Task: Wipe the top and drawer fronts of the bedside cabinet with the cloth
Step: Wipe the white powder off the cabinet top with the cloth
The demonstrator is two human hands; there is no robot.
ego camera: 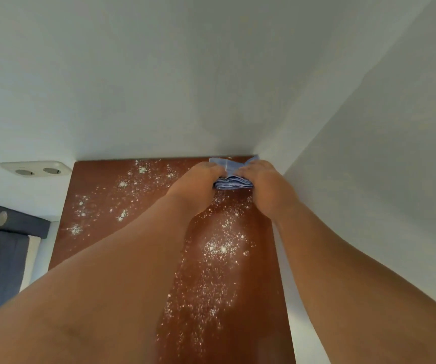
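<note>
While hands [234,185] pinch cloth [234,174], powder [219,248] seemingly litters cabinet top [101,185]

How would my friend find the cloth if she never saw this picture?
Find the reddish-brown cabinet top speckled with white powder. Look at its far right corner by the walls, where the left hand and right hand meet. The cloth is the only blue, folded thing.
</note>
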